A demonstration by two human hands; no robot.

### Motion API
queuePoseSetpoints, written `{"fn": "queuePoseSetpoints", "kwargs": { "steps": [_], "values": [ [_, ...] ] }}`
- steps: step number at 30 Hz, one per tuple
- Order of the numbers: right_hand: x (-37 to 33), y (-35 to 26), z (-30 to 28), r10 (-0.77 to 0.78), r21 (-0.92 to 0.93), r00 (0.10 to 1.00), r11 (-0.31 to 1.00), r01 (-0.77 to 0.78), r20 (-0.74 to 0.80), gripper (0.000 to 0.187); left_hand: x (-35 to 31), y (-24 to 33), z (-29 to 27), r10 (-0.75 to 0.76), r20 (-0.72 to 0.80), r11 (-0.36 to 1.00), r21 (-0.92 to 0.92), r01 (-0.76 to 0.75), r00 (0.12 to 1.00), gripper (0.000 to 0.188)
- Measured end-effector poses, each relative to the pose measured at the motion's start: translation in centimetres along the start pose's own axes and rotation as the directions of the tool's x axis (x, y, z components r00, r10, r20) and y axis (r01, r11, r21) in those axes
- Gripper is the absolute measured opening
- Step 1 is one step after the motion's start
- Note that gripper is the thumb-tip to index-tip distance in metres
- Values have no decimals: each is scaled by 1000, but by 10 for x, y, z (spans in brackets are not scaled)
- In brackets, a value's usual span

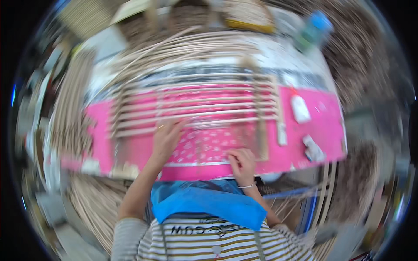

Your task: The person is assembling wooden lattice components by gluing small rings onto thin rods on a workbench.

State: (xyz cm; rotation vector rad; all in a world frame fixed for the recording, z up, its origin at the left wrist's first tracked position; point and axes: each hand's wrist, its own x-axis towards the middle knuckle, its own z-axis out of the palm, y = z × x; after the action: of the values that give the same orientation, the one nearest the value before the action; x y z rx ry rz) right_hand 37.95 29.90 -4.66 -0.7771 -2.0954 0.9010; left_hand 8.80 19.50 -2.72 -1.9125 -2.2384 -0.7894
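Several thin wooden sticks lie side by side across a pink-covered board, forming a slatted wooden rack. My left hand has its fingers stretched over the nearest stick, left of its middle; motion blur hides how firmly they touch it. Closer to the board's front edge, my right hand is curled, thumb against fingers, and whatever it may hold is too blurred to make out. Just right of that hand runs an upright wooden strip of the frame. A white glue bottle with a red tip lies farther right.
Loose sticks are piled behind the rack, and a long bundle of sticks lies at the left. A crumpled whitish object is on the pink cover. A green bottle with a blue cap stands at the far right.
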Motion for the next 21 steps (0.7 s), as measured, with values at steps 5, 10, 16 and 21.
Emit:
{"fn": "queuePoseSetpoints", "kwargs": {
  "steps": [5, 10, 16, 21],
  "values": [
    [-6, 9, -8, -13, -92, 999, 996, 10, -40, 10, 3, -11, 14, 73, -24, 995, 68, -71, 997, 44],
    [-6, 6, 1, -87, -108, 996, 990, 89, 23, 11, -8, -38, 1, 96, -2, 986, 139, -94, 995, 35],
    [-6, 6, 4, -91, -131, 996, 987, 90, 1, 12, -1, -66, 8, 163, 38, 977, 135, -167, 986, 32],
    [-11, 20, 4, -137, -131, 990, 982, 139, 21, 12, -10, -64, 14, 214, -5, 958, 195, -209, 977, 25]
  ]
}}
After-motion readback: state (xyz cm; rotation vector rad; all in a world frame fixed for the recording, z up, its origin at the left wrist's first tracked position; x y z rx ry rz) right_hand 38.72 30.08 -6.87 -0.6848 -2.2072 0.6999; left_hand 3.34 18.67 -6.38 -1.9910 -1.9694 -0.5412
